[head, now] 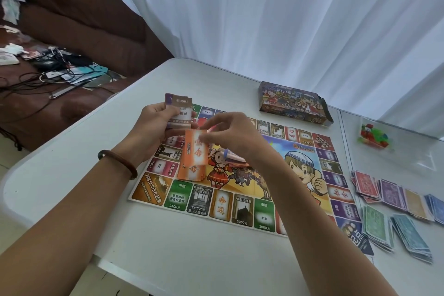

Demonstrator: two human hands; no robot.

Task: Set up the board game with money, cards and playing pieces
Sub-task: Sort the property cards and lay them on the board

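I see my left grip (153, 127) raised over the far-left corner of the game board (242, 204), fingers curled round a thick stack of cards (179, 110); the top one reads 1000. A dark bracelet (117, 163) sits on that wrist. My right grip (233, 138) hovers just right of it, fingertips narrowed to a pinch on the upper edge of an orange card (195, 149), though blur softens the contact. Below that card, an orange pile (192, 174) lies on the board's left part, and a second, pinkish pile (234, 160) shows under the right wrist. The board lies flat on the white surface (72, 187). The game box (293, 103) lies beyond the board's far edge. To the far right a clear bag of coloured playing pieces (373, 136) rests on the surface, and nearer, right of the board, the paper money (376, 226) is laid out in piles by colour.
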